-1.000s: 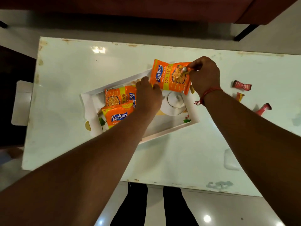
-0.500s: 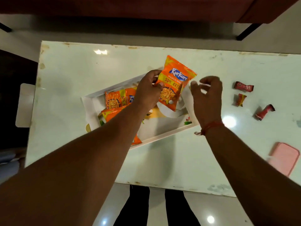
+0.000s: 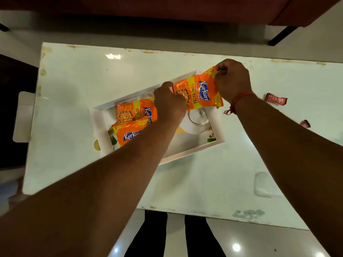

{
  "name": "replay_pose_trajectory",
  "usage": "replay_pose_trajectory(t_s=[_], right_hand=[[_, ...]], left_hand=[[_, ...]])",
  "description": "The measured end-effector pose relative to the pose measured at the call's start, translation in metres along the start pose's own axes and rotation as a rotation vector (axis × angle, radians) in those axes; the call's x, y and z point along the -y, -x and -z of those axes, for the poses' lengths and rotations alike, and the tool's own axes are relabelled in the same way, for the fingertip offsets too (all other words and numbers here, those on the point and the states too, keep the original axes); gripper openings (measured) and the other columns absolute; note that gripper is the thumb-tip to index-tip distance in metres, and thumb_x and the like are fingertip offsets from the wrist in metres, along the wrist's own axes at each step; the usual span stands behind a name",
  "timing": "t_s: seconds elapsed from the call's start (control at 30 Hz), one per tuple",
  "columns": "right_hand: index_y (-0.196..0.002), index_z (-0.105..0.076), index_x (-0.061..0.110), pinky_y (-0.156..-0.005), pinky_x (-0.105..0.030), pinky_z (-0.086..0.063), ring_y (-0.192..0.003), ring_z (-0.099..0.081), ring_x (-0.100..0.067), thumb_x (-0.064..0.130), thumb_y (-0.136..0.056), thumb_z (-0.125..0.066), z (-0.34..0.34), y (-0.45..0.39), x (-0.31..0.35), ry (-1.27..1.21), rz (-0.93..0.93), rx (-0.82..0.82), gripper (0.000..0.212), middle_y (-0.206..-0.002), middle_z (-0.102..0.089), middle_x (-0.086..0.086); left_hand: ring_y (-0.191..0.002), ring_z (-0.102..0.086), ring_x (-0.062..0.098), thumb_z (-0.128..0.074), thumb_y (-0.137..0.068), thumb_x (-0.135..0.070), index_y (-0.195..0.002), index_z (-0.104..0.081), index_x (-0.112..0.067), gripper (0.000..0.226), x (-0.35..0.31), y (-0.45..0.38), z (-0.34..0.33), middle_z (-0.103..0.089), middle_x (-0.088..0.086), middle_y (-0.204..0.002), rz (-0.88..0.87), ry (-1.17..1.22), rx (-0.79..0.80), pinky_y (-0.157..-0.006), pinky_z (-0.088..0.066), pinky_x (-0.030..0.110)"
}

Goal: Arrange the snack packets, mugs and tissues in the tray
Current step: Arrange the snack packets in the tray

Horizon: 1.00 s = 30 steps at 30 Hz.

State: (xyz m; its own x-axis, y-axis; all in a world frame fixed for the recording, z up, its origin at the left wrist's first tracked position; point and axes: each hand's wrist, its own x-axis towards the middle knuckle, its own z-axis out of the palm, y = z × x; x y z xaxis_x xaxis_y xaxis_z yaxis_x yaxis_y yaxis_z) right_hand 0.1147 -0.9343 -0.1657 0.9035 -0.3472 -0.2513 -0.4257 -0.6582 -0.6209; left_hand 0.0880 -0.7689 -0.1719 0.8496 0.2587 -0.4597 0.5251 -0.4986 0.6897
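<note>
A glossy white floor with small ceiling-light reflections fills the near part of the scene, and a dark red piece of furniture runs along the far edge. Between them stands a pale, shiny tabletop with chipped, worn edges and a light glare near its far left. The person's dark trouser legs show below its near edge.

A white rectangular tray lies askew at the tabletop's middle. In its left half lie two orange snack packets, the farther packet flat and the nearer packet overlapping it. A white mug sits in the right half, seen from above.

The left hand and the right hand together hold a third orange packet above the tray's far right part, over the mug. The left grip pinches its left end; the right grip pinches its far right corner between thumb and fingers. A red thread circles the right wrist.

On the tabletop right of the tray, well apart, lie two small red wrappers, one farther and one nearer, partly hidden by the forearm.
</note>
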Motion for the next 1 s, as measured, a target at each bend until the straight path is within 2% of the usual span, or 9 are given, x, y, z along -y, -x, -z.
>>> replay_pose_trajectory(t_s=[0.17,0.23,0.4,0.53,0.63,0.73,0.83,0.93,1.0], right_hand=[[-0.111,-0.068,0.015,-0.083,-0.017,-0.037,-0.107,-0.06,-0.018,0.013,-0.098,-0.043,-0.005,-0.006,0.006,0.033,-0.014,-0.047,0.028,-0.119,-0.067,-0.005],[-0.114,-0.067,0.016,-0.083,-0.017,-0.037,-0.106,-0.06,-0.016,0.015,-0.099,-0.043,-0.005,-0.009,0.008,0.032,-0.005,-0.063,0.028,-0.12,-0.067,-0.005],[-0.118,-0.066,0.015,-0.088,-0.017,-0.037,-0.113,-0.06,-0.02,0.017,-0.1,-0.045,-0.007,-0.014,0.009,0.023,-0.01,-0.051,0.027,-0.125,-0.065,-0.005],[-0.125,-0.059,0.016,-0.091,-0.015,-0.035,-0.115,-0.057,-0.018,0.021,-0.099,-0.05,-0.006,-0.002,0.011,0.027,0.013,-0.184,0.028,-0.13,-0.058,-0.006],[-0.116,-0.06,0.015,-0.088,-0.021,-0.045,-0.105,-0.058,-0.02,0.017,-0.092,-0.054,-0.006,0.033,0.025,0.022,0.187,-0.336,0.024,-0.121,-0.057,-0.008],[-0.111,-0.061,0.008,-0.087,-0.036,-0.048,-0.099,-0.059,-0.027,0.011,-0.088,-0.054,-0.031,0.079,0.043,-0.093,0.253,-0.179,0.024,-0.112,-0.06,-0.013],[-0.111,-0.059,0.009,-0.086,-0.041,-0.05,-0.098,-0.063,-0.029,0.019,-0.092,-0.059,-0.068,0.124,0.053,-0.19,0.037,0.153,0.022,-0.106,-0.066,-0.011],[-0.107,-0.057,0.016,-0.087,-0.04,-0.051,-0.102,-0.064,-0.026,0.032,-0.092,-0.061,-0.102,0.163,0.057,-0.181,-0.135,0.385,0.022,-0.109,-0.068,-0.006],[-0.109,-0.057,0.018,-0.086,-0.033,-0.049,-0.106,-0.061,-0.023,0.033,-0.092,-0.062,-0.116,0.183,0.062,-0.189,-0.153,0.374,0.023,-0.116,-0.063,-0.003]], left_hand=[[-0.092,-0.06,0.023,-0.053,-0.093,-0.008,-0.088,-0.061,-0.019,0.014,-0.008,0.018,-0.007,-0.067,0.008,-0.102,-0.003,0.008,0.25,-0.081,-0.052,0.033],[-0.091,-0.059,0.023,-0.052,-0.096,-0.011,-0.09,-0.059,-0.019,0.012,-0.012,0.017,-0.007,-0.065,0.006,-0.099,0.006,-0.023,0.276,-0.074,-0.047,0.027],[-0.109,-0.065,0.04,-0.059,-0.075,-0.015,-0.074,-0.054,-0.02,0.008,-0.004,0.006,-0.008,-0.068,0.024,-0.115,0.133,0.081,0.358,-0.093,-0.055,0.049],[-0.105,-0.065,0.033,-0.059,-0.081,-0.011,-0.112,-0.064,-0.005,0.032,-0.009,0.017,0.007,-0.068,0.016,-0.113,0.07,0.117,0.313,-0.088,-0.057,0.039],[-0.116,-0.058,0.021,-0.052,-0.095,-0.008,-0.128,-0.058,-0.011,0.034,0.002,0.022,0.027,-0.061,0.007,-0.129,-0.135,0.015,0.086,-0.095,-0.051,0.03],[-0.118,-0.056,0.016,-0.053,-0.093,-0.005,-0.125,-0.06,-0.012,0.034,0.03,0.024,0.052,-0.061,0.004,-0.13,-0.269,-0.009,-0.057,-0.098,-0.042,0.017],[-0.12,-0.055,0.018,-0.051,-0.09,-0.003,-0.121,-0.063,-0.013,0.034,0.058,0.026,0.082,-0.064,0.004,-0.125,-0.273,-0.077,-0.175,-0.097,-0.032,0.01],[-0.116,-0.055,0.019,-0.05,-0.089,-0.002,-0.119,-0.065,-0.012,0.035,0.088,0.024,0.108,-0.063,0.006,-0.121,-0.137,-0.078,-0.298,-0.094,-0.032,0.011],[-0.112,-0.057,0.023,-0.049,-0.087,-0.002,-0.116,-0.065,-0.015,0.035,0.106,0.024,0.118,-0.063,0.008,-0.119,0.025,-0.066,-0.291,-0.091,-0.04,0.021]])
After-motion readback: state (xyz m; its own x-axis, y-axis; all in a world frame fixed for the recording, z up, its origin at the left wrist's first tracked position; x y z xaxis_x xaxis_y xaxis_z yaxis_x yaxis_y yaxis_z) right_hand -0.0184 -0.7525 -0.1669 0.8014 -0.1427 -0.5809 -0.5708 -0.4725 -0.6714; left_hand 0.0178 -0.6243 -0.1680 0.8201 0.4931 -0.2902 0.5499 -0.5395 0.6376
